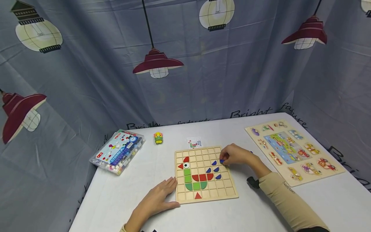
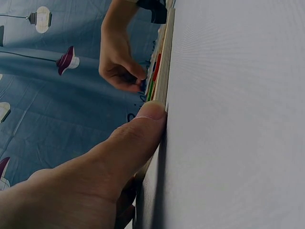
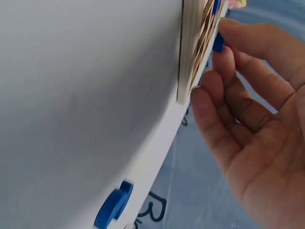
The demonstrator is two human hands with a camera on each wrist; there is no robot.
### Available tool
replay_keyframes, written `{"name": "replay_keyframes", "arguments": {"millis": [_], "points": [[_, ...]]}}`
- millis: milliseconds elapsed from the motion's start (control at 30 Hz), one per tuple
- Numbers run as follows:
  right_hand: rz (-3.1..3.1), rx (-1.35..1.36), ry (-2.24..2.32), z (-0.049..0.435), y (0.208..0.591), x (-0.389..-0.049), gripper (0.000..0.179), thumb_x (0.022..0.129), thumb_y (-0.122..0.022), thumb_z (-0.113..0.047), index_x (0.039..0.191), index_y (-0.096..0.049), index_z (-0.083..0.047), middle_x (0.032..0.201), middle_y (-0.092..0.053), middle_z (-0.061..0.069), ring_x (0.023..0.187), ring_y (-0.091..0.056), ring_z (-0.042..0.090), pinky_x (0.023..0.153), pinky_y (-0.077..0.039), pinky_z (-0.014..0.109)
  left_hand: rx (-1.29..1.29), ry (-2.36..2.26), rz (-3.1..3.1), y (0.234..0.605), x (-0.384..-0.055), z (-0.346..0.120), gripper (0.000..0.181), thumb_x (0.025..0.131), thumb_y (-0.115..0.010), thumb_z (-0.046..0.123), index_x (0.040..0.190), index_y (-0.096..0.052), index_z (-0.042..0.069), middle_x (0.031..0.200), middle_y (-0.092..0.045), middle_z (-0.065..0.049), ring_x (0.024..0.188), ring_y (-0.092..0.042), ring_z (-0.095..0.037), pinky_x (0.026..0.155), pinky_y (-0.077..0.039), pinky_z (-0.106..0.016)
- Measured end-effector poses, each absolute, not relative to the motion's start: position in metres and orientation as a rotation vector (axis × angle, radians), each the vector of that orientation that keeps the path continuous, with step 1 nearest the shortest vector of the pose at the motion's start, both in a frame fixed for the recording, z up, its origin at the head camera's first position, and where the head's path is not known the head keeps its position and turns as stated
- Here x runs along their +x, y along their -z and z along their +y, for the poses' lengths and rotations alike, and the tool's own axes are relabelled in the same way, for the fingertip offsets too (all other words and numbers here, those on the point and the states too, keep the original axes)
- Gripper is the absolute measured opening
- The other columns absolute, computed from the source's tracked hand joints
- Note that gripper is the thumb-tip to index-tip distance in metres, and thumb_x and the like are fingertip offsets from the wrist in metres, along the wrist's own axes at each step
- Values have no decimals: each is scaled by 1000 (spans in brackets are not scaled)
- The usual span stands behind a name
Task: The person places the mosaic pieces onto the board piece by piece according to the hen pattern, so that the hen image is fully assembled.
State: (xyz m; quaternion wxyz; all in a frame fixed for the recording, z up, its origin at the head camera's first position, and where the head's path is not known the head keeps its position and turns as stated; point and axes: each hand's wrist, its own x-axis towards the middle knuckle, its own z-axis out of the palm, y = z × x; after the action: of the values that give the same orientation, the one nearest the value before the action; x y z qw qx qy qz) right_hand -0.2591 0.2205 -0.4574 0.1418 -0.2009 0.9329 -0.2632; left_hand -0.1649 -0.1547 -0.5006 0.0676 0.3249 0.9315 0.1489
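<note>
A wooden grid board (image 1: 181,193) lies on the white table, with red, green and blue flat pieces forming a bird-like figure. My left hand (image 1: 160,193) rests at its lower left corner, fingers straight along the left edge. In the left wrist view, the thumb (image 2: 138,126) touches the board's side. Over the board's right edge, my right hand (image 1: 236,154) pinches a small blue puzzle piece (image 3: 218,42) between thumb and index finger. Several blue curved pieces (image 1: 216,169) lie on the grid just left of that hand. A red triangle (image 1: 198,195) sits in the bottom row.
A picture card (image 1: 194,142) lies behind the board. Further left stand a small toy figure (image 1: 158,138) and a clear box of molecule parts (image 1: 117,151). A wooden picture puzzle (image 1: 290,148) covers the table's right side. Loose blue pieces (image 3: 112,207) lie on the table beyond the board.
</note>
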Motion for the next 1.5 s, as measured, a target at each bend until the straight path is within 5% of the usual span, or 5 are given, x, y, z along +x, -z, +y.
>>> {"name": "replay_keyframes", "arguments": {"millis": [1500], "points": [[2751,-413,784,220,459,-251,14,73,-81,-7,84,-72,-10,72,-61,-3,67,-53,11,58,-46,22,981,-461,2799,498,-165,-154,84,83,-64,62,143,-49,6,151,-46,-9,140,-44,-29,113,-39,-46]]}}
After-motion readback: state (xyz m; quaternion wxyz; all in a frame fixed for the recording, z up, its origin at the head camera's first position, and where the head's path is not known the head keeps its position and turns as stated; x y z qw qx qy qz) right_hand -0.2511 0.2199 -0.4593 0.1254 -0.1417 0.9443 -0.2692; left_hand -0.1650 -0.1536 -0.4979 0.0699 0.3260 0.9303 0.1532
